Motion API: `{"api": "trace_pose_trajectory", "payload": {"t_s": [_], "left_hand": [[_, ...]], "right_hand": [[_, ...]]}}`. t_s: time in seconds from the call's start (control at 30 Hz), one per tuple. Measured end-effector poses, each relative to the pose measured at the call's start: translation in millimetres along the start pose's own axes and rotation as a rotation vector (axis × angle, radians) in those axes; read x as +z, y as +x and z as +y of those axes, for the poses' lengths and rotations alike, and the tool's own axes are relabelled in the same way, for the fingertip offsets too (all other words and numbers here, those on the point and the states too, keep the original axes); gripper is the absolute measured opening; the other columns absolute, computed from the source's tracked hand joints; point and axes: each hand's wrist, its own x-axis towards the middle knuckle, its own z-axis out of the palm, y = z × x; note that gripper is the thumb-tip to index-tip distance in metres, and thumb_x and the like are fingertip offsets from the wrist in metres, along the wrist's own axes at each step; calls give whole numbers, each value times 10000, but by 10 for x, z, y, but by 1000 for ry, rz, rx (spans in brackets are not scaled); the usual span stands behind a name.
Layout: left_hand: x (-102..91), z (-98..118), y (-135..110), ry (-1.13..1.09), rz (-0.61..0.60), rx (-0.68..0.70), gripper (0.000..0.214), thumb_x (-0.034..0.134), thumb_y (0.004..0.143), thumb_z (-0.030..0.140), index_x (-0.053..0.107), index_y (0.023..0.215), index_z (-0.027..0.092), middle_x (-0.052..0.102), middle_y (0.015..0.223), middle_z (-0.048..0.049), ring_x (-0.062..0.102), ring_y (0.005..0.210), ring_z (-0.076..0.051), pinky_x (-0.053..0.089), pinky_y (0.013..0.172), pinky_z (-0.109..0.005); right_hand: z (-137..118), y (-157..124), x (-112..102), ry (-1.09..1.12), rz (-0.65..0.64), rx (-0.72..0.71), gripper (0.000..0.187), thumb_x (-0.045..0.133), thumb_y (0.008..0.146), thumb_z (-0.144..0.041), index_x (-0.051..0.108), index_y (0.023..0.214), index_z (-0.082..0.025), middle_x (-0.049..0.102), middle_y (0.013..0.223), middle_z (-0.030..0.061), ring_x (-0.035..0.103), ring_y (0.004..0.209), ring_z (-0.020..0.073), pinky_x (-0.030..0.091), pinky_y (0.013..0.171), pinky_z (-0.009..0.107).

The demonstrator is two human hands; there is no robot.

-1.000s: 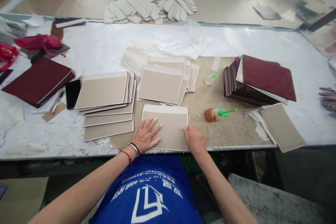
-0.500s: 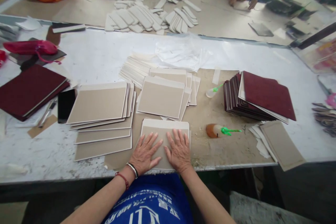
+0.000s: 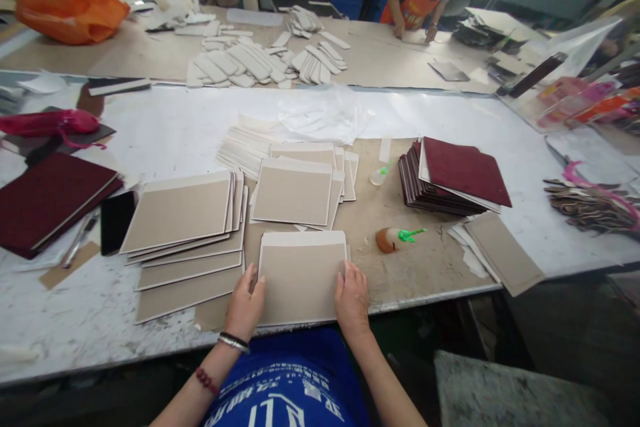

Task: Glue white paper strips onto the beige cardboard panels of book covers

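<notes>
On the desk point(image 3: 75, 327) directly ahead of me lies a grey board panel point(image 3: 301, 275) with a pale border, flat at the near edge. Just to its left sits a fanned stack of like panels point(image 3: 183, 233); just beyond it, a second stack point(image 3: 295, 190) overlapping a spread of thin white sheets point(image 3: 240, 147). To the right of the panel, near but apart, a brown glue bottle with a green nozzle point(image 3: 395, 238) lies on its side, and farther right stands a pile of maroon covers point(image 3: 453, 177) with loose grey boards point(image 3: 503, 253) beside it. A maroon book point(image 3: 47, 200) and a black phone point(image 3: 116, 220) lie at far left. Nothing sits on the panel itself. My left hand point(image 3: 245, 307) grips the panel's left edge, fingers curled over it; my right hand point(image 3: 353, 297) grips the right edge likewise. The hands are apart, one on each side, wrists low at the desk edge.
</notes>
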Motion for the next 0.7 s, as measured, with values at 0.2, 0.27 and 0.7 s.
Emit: {"api": "trace_pose_trajectory", "payload": {"t_s": [0.2, 0.27, 0.7], "left_hand": [[0, 121, 17, 0, 21, -12, 465, 454, 773, 364, 489, 1185, 152, 531, 1194, -143, 453, 1160, -267, 317, 1012, -438], [-33, 162, -6, -14, 39, -9, 477, 456, 771, 382, 487, 1189, 155, 509, 1193, -148, 433, 1167, -277, 291, 1024, -455], [-184, 488, 123, -374, -57, -305, 650, 598, 597, 484, 463, 1152, 174, 624, 963, -76, 592, 921, -224, 462, 841, -361]], "right_hand": [[-53, 97, 58, 197, 6, 189, 430, 417, 786, -299, 523, 1135, -71, 579, 1023, 190, 519, 959, 286, 403, 852, 448], [-26, 154, 57, 284, -12, 256, 452, 430, 778, -336, 525, 1135, -76, 603, 945, 162, 570, 834, 256, 453, 765, 403], [-219, 426, -149, 690, -147, 393, 236, 437, 790, -331, 537, 919, -161, 660, 865, 63, 615, 807, 192, 486, 710, 302]]}}
